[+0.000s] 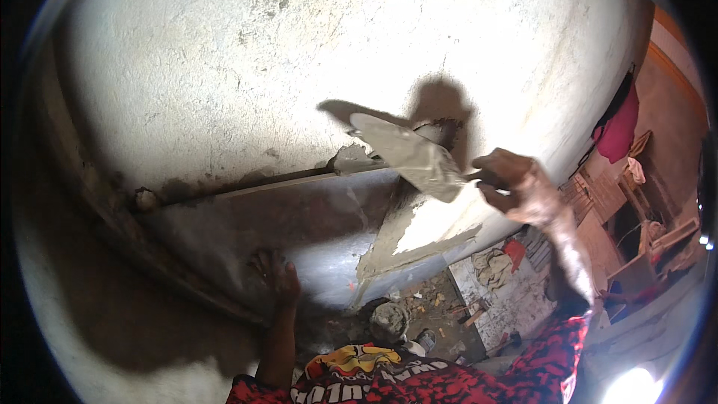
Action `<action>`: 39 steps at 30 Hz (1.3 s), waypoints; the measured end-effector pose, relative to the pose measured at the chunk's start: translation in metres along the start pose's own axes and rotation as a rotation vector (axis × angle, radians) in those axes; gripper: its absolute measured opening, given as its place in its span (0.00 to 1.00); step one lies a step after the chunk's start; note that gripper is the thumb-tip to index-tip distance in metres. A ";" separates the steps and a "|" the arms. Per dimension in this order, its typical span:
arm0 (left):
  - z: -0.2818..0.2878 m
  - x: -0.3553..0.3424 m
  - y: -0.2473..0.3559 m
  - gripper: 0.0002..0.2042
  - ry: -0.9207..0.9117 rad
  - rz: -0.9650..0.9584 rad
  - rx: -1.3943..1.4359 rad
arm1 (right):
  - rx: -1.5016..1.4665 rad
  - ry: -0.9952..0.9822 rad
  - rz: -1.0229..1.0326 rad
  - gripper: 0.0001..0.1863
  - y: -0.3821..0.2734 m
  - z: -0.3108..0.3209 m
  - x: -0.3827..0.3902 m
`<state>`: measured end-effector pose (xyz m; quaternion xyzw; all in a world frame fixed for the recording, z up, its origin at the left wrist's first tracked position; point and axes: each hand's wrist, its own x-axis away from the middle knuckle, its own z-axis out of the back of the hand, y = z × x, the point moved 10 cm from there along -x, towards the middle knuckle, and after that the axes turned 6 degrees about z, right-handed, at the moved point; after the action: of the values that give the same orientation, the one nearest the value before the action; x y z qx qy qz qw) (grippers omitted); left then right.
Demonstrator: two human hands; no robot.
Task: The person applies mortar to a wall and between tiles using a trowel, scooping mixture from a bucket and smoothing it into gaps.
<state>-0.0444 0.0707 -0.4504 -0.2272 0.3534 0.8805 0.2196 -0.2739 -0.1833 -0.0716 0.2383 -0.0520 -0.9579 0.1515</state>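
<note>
My right hand [512,183], right of centre in the frame, grips the handle end of a trowel [411,153]. The trowel is positioned at the centre of the frame, its mortar-coated blade slanting toward the upper left, in front of the pale, rough wall [224,52]; whether the blade touches the wall cannot be determined. My left hand [280,277], lower left of centre, is unclenched with fingers spread, placed at the face of a smooth grey slab [329,265]; contact pressure cannot be determined. The slab runs along the wall, with a ragged, mortar-filled joint at its upper edge. Wet mortar [385,243] borders a bright patch at the slab's right end. A round bucket [389,320] stands at lower centre on the littered floor [441,303]. A crumpled cloth [492,268] lies at lower right; a pink bag [621,127] hangs at the right.
</note>
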 end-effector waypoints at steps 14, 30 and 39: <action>0.025 0.000 0.013 0.22 0.062 -0.047 -0.134 | 0.082 -0.249 -0.005 0.10 -0.014 -0.104 0.002; 0.018 -0.002 0.011 0.26 0.052 -0.027 -0.007 | 0.476 -0.024 -0.153 0.12 -0.020 0.024 -0.008; 0.031 -0.008 0.024 0.23 0.053 -0.044 0.038 | 0.720 -0.075 0.003 0.12 0.014 -0.012 -0.021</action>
<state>-0.0588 0.0757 -0.4141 -0.2538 0.3709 0.8623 0.2336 -0.2465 -0.1905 -0.0704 0.2408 -0.3920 -0.8860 0.0574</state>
